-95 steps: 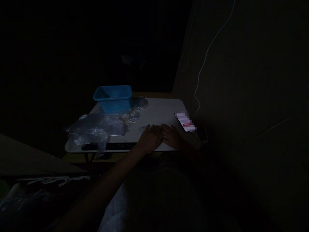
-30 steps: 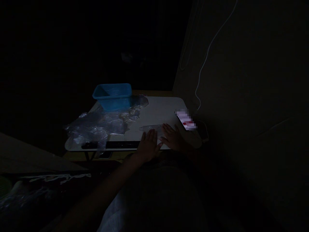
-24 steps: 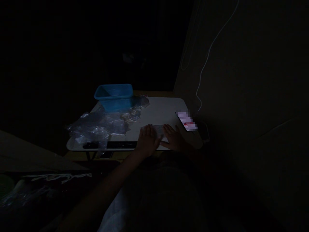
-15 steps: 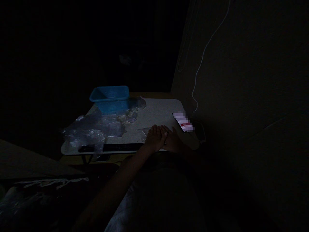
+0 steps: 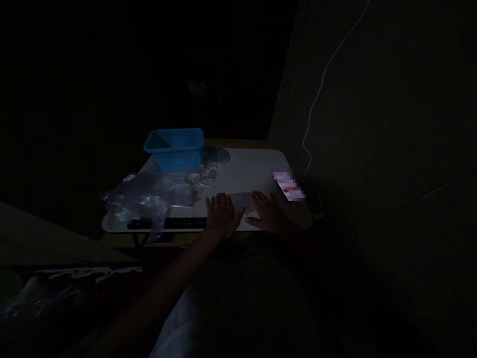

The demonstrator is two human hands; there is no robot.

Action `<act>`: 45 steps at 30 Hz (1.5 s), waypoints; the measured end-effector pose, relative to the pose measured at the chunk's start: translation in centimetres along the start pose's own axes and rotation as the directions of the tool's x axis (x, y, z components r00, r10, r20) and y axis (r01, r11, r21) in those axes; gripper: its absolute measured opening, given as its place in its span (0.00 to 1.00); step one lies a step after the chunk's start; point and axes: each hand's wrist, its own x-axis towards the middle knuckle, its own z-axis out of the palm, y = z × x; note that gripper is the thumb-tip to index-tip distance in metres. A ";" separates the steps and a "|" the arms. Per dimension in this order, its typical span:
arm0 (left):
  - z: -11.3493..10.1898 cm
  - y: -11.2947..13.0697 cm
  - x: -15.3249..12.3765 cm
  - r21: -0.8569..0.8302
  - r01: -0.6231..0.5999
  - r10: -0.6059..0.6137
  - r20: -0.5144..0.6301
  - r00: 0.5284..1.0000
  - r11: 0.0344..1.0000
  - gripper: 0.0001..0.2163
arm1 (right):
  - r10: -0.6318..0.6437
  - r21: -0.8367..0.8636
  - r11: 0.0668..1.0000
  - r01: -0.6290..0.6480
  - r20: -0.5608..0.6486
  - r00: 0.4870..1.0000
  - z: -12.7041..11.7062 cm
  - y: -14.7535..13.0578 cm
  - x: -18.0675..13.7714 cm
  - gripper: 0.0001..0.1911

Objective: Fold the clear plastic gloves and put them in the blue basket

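A flat piece of clear plastic (image 5: 240, 200), perhaps a bag, lies on the white table (image 5: 249, 166) between my two hands. My left hand (image 5: 222, 215) rests palm down at its left end, fingers spread. At its right end my right hand (image 5: 269, 213) lies flat with the fingers apart, the fingertips touching the plastic. Neither hand grips anything. To the left of my left hand spreads a heap of crumpled clear plastic bags (image 5: 160, 194).
A blue plastic basin (image 5: 178, 154) stands at the table's back left, behind the plastic heap. A lit phone (image 5: 287, 185) lies on the right side. A white cord (image 5: 322, 82) hangs along the right wall. The surroundings are very dark.
My hands, overlapping before, have moved apart, the left one going left. The clear plastic between them now shows. The whole view has shifted slightly.
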 end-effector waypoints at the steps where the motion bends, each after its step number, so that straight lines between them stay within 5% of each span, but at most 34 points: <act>1: 0.0 -0.3 -0.1 0.009 0.006 -0.006 -0.009 1.000 1.000 0.31 | 0.002 0.002 1.000 -0.002 0.006 1.000 0.0 0.0 0.0 0.38; 10: 0.7 -1.6 -0.7 0.043 0.003 0.000 -0.074 0.997 0.999 0.29 | 0.009 0.051 0.999 -0.009 0.011 1.000 -0.3 0.0 0.0 0.36; 14: 1.1 -1.7 -0.5 0.036 -0.014 0.017 -0.075 0.997 0.999 0.29 | 0.052 0.270 0.962 -0.036 -0.050 0.997 0.0 1.9 1.1 0.28; 18: 1.2 -1.9 -0.4 0.031 -0.042 0.043 -0.061 0.997 0.999 0.29 | 0.224 0.489 0.861 -0.140 -0.119 0.967 -0.1 4.1 4.0 0.24; 26: 1.3 -2.1 -0.4 0.015 -0.057 0.058 -0.064 0.996 0.998 0.29 | 0.192 0.399 0.860 -0.317 0.323 0.927 -1.6 4.4 8.9 0.22; 31: 1.5 -2.2 -0.4 0.007 -0.064 0.064 -0.071 0.995 0.998 0.30 | 0.053 0.420 0.864 -0.278 0.472 0.880 -2.0 4.7 9.2 0.03; 36: 1.6 -2.4 -0.5 -0.006 -0.081 0.080 -0.078 0.994 0.997 0.31 | 0.017 0.573 0.775 -0.269 0.405 0.914 -2.0 5.2 9.1 0.05; 45: 1.8 -2.3 -0.5 0.000 -0.087 0.086 -0.111 0.990 0.996 0.30 | 0.200 0.778 0.540 -0.321 0.251 0.947 -1.0 5.5 9.0 0.15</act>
